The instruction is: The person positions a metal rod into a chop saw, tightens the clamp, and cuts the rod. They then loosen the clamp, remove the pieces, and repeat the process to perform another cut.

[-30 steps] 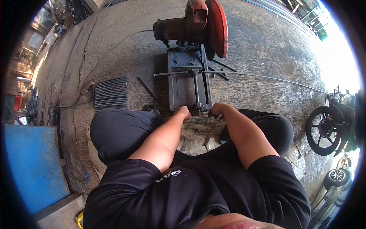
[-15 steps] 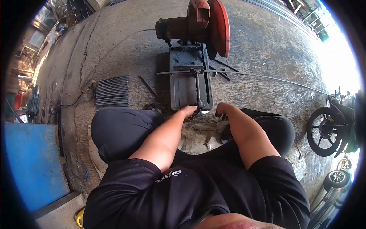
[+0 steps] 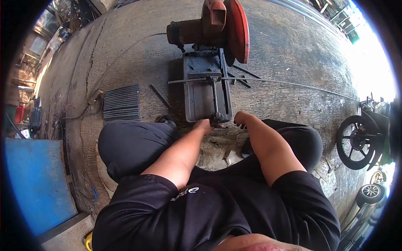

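A chop saw with a red blade guard [image 3: 238,33] stands on the floor in front of me, its head raised above the metal base [image 3: 197,102]. A long thin metal rod [image 3: 284,84] lies crosswise in the saw's vise [image 3: 215,94]. At the front end of the vise screw, my left hand [image 3: 204,126] is closed round the crank handle, which its fingers mostly hide. Just right of the base's front corner hangs my right hand [image 3: 243,119], fingers loosely bent and slightly apart, with nothing visible in them.
A row of cut metal rods [image 3: 121,102] lies left of the saw. One loose piece [image 3: 160,96] rests nearer the base, and dark offcuts [image 3: 243,79] lie behind its right side. A motorcycle wheel [image 3: 354,143] stands at right, a blue panel [image 3: 35,180] at left.
My left hand has shifted slightly left and down at the vise crank, and the pale bright part beside it no longer shows. My right hand's fingers have loosened slightly. The rod remains in the vise.
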Demonstrator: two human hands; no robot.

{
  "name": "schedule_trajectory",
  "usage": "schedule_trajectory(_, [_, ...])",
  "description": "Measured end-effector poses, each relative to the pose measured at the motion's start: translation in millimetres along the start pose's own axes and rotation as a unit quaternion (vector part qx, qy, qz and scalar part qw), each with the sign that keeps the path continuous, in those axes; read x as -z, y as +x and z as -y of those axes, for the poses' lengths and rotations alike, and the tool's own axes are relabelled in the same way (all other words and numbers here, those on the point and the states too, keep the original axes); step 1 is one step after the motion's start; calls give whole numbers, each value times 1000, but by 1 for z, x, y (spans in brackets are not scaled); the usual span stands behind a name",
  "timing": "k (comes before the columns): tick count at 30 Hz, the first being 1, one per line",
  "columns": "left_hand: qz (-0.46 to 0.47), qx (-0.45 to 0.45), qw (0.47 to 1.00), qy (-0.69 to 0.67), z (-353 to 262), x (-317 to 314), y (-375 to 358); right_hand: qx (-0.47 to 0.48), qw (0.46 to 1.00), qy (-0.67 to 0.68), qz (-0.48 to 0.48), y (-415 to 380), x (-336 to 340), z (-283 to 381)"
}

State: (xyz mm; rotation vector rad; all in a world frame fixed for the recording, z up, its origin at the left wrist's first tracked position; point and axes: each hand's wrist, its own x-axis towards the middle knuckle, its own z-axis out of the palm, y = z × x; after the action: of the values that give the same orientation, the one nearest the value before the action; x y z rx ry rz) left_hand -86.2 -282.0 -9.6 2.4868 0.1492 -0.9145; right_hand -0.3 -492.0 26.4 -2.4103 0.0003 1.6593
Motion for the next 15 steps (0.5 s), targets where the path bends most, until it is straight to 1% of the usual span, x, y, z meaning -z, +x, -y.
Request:
schedule_trajectory(2, [7, 8, 1000, 4, -6, 5, -5, -5, 999, 53, -9, -5, -2, 0])
schedule_trajectory(4, [12, 19, 1000, 7, -9, 9, -9, -10, 999, 52, -4, -4, -3, 1])
schedule_trajectory(7, [-3, 44, 999, 21, -8, 12, -7, -9, 999, 39, -1, 3, -3, 1])
schedule_trajectory(9, [2, 74, 997, -17, -1, 12, 0, -5, 1000, 26, -1, 15, -6, 1])
schedule_trajectory(10, [2, 74, 997, -17, -2, 15, 0, 11, 996, -86, 12, 22, -8, 5])
schedule_trajectory(11, [-5, 104, 994, -19, -3, 18, 0, 27, 980, -196, 26, 29, -9, 6])
schedule_trajectory(12, [-11, 133, 991, -20, -3, 20, 0, 28, 980, -196, 26, 31, -12, 0])
schedule_trajectory(13, [-11, 133, 991, -20, 1, 18, 5, 148, 978, 62, 130, 7, -13, 0])
schedule_trajectory(14, [-24, 140, 989, -48, 8, 12, 15, 256, 887, 314, 223, -18, -10, 6])
schedule_trajectory(15, [-38, 147, 985, -76, 13, 9, 21, 256, 887, 313, 223, -30, -2, 16])
